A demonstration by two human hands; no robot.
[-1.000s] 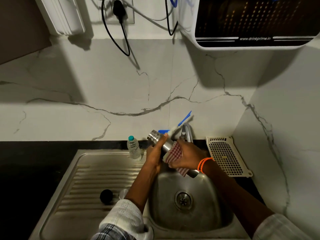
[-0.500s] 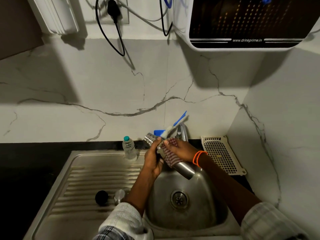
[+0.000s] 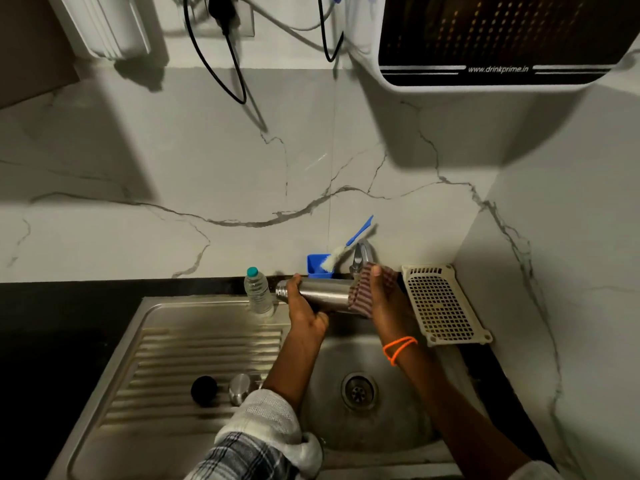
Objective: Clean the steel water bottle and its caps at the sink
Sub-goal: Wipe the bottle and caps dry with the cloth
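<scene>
Now we hold the steel bottle [image 3: 323, 295] on its side above the far edge of the sink basin [image 3: 408, 427], its open neck pointing toward nine o'clock. Our left hand [image 3: 304, 311] grips the bottle near the neck, fingers curled over its top. Our right hand [image 3: 382, 301] presses a red-and-white striped cloth [image 3: 362, 296] around the bottle's base end, with the fingers wrapped over the cloth and an orange band [image 3: 398, 348] on the wrist.

Two caps sit on the ribbed draining board [image 3: 166, 372] at about eight o'clock from the bottle, well apart from it: a black cap [image 3: 204, 389] and, just beside it toward three o'clock, a steel cap [image 3: 240, 388] partly hidden by our left sleeve [image 3: 266, 424].

At nine o'clock from the bottle's neck stands a small clear plastic bottle [image 3: 258, 291] with a teal lid, close to the neck; whether they touch we cannot tell. At twelve o'clock from the steel bottle are a blue holder [image 3: 317, 266] with a bottle brush [image 3: 349, 245] leaning in it, and the tap [image 3: 362, 254] just beside the cloth. A cream perforated tray [image 3: 443, 303] lies at three o'clock from our right hand, on the dark counter [image 3: 52, 317].
</scene>
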